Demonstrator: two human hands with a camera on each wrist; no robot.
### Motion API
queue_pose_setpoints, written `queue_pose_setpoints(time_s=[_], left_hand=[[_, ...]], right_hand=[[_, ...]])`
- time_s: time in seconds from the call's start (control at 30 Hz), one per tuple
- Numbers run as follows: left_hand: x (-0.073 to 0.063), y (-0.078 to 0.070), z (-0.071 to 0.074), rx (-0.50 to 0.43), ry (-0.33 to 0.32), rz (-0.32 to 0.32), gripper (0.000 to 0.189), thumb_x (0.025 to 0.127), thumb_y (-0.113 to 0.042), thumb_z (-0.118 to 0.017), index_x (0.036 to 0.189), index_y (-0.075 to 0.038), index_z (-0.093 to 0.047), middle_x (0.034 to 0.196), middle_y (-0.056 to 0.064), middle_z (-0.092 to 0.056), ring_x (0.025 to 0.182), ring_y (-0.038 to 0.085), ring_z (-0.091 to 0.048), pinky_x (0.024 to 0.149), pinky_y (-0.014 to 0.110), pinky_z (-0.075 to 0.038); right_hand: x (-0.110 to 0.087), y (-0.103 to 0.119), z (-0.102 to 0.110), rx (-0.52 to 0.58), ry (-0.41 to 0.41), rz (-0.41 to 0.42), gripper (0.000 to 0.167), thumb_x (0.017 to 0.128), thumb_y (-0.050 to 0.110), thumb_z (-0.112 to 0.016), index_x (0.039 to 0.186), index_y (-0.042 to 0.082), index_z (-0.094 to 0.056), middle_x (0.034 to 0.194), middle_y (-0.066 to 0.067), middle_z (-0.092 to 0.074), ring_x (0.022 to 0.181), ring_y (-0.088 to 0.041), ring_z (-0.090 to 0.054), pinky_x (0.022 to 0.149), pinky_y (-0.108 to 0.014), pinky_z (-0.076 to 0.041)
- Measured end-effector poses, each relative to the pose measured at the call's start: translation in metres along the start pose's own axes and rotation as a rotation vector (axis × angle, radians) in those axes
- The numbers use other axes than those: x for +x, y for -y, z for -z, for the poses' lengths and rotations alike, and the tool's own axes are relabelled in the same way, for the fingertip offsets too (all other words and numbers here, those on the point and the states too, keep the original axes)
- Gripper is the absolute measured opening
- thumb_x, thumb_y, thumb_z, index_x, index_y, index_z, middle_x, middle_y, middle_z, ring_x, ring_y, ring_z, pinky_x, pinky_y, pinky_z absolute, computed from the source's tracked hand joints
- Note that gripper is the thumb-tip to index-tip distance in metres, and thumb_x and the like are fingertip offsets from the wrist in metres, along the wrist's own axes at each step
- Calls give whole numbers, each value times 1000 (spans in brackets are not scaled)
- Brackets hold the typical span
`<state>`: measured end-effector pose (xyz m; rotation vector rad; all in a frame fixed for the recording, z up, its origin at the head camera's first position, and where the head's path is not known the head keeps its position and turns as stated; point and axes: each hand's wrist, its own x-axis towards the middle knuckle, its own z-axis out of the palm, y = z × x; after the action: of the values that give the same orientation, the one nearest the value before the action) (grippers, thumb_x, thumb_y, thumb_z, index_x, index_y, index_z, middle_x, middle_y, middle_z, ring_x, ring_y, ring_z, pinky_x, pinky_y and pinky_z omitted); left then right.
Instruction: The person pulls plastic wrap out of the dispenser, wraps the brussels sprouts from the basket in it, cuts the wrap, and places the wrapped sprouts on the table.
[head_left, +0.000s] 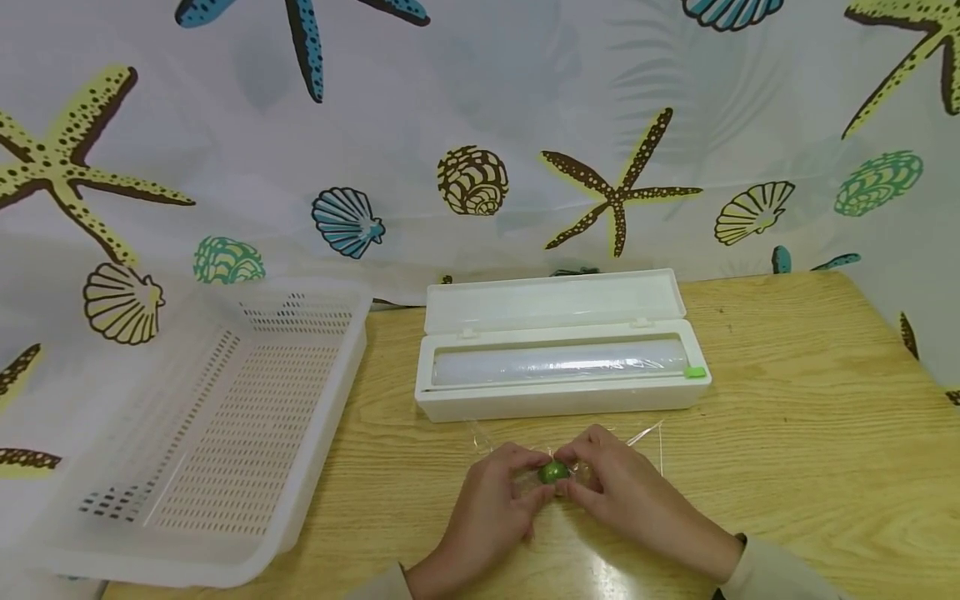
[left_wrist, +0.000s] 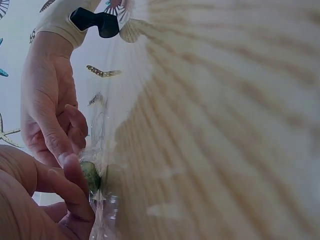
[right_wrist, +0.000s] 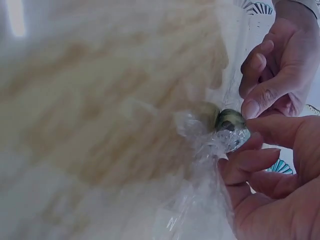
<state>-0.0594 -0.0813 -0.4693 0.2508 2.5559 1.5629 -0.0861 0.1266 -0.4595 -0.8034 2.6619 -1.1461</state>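
Note:
A small green round fruit (head_left: 553, 472) lies in a sheet of clear cling film (right_wrist: 195, 200) on the wooden table, close to its front edge. From its left, my left hand (head_left: 495, 496) pinches it between thumb and index finger. On the other side my right hand (head_left: 626, 483) does the same, so the fingertips of both hands nearly meet round it. The film looks gathered and wrinkled against the fruit (left_wrist: 90, 176) in the wrist views. Its loose edges spread flat behind the hands. Part of the fruit is hidden by fingers.
Just behind the hands stands a white cling film box (head_left: 562, 404), its lid (head_left: 551, 302) raised, with a film roll (head_left: 558, 362) inside and a green slider (head_left: 695, 372) at the right end. A white perforated basket (head_left: 318, 467) is at the left. A patterned cloth (head_left: 420, 108) hangs behind.

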Motion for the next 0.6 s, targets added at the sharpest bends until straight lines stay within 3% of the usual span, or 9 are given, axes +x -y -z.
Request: queue_pose_setpoints(time_s=[0.17, 0.3, 0.37, 0.5, 0.6], left_hand=[[0, -1, 0, 133, -32, -36, 29, 92, -8, -88, 120, -2, -81, 108, 0, -72, 72, 6, -56, 68, 27, -49], [1, 4, -2, 139, -40, -47, 30, 93, -12, -88, 120, -1, -81, 104, -1, -69, 76, 9, -54, 69, 28, -48], [1, 5, -3, 140, -44, -51, 28, 93, -12, -88, 118, -1, -82, 103, -1, -68, 77, 10, -55, 68, 28, -49], [0, 5, -5, 164, -60, -59, 25, 93, -13, -89, 114, -1, -83, 101, -1, -69, 86, 13, -60, 76, 32, -52], [-2, -1, -5, 173, -76, -52, 24, 93, -16, -89, 112, -3, -83, 102, 0, -71, 93, 16, -65, 82, 34, -54]], right_hand=[[-4, 1, -4, 20, -43, 59, 39, 89, 5, -88, 126, 9, -74, 117, 1, -68, 68, 3, -50, 60, -24, -49], [-5, 1, -5, 8, -35, 81, 46, 86, 4, -90, 127, 9, -71, 121, 0, -70, 70, 2, -50, 63, -25, -50], [-4, 1, -5, -4, -31, 76, 47, 85, 5, -91, 126, 9, -70, 121, -1, -70, 73, 1, -51, 65, -26, -51], [-2, 0, -5, 28, -24, 22, 40, 87, 10, -92, 121, 11, -70, 116, 1, -71, 73, 0, -55, 67, -27, -53], [0, 0, -4, 21, -36, -7, 34, 90, 16, -92, 116, 14, -72, 113, 5, -73, 81, -4, -63, 75, -31, -58]])
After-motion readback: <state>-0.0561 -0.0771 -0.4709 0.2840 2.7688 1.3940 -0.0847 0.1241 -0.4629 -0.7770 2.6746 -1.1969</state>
